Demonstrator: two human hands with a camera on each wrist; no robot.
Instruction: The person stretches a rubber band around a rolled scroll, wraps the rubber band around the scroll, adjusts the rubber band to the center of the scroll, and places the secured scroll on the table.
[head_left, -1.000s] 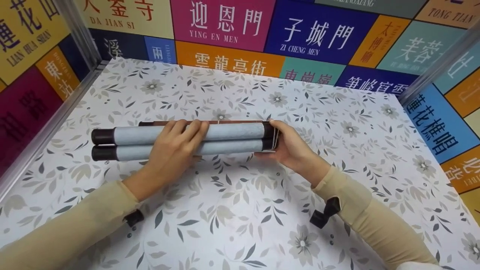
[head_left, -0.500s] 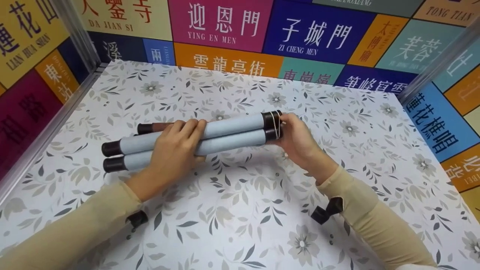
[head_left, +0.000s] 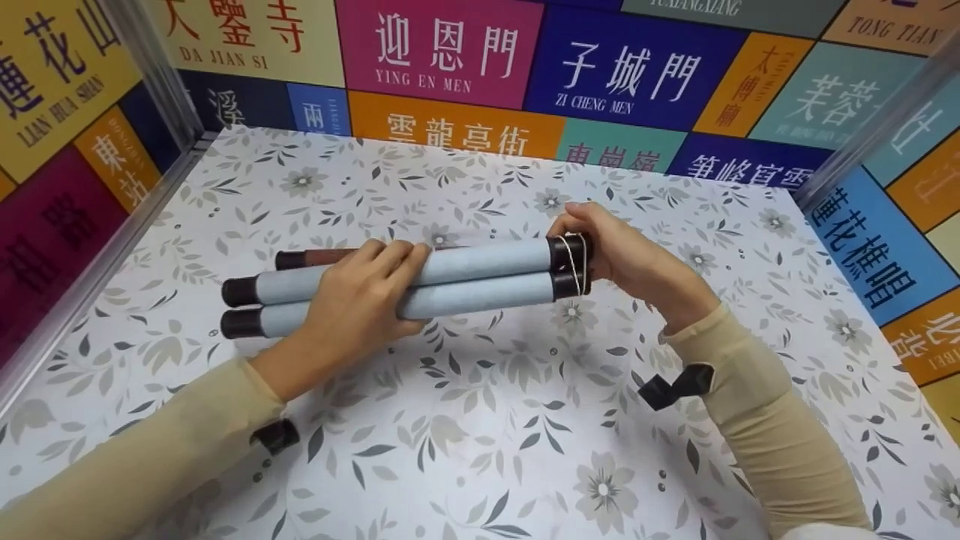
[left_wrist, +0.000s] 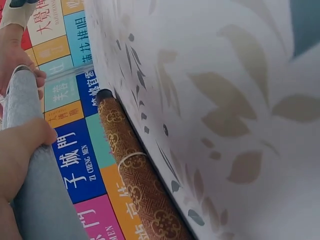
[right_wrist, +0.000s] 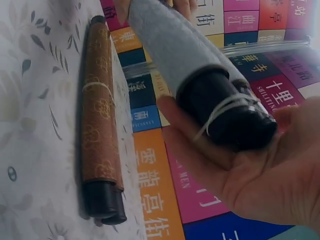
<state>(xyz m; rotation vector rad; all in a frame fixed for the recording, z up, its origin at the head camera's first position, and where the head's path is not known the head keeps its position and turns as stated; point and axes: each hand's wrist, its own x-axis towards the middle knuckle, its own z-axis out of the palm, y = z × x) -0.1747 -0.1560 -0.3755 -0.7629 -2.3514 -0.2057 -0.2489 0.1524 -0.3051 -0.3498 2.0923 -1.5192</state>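
Two light blue-grey scrolls [head_left: 487,262] with dark end caps lie side by side, raised off the table and slightly tilted. My left hand [head_left: 360,307] grips both round their middle, thumb on the near side. A thin pale elastic band [head_left: 577,262] loops round their right end caps. There my right hand [head_left: 622,251] cups the caps, its fingers [right_wrist: 200,145] nearly straight along them in the right wrist view. Behind the scrolls, a brown patterned scroll [right_wrist: 100,110] with dark caps lies on the table, a thin band round it; the left hand and scrolls mostly hide it in the head view.
A white table [head_left: 450,420] with a grey leaf-and-flower print spreads under both hands. Colourful panels [head_left: 442,49] with large characters stand upright behind it and at its sides. Black straps [head_left: 675,386] hang at the sleeve cuffs.
The blue-grey scrolls have shifted right and tilted. My right hand has gone from fingering the band at the right ends to cupping the caps. The left hand keeps its grip.
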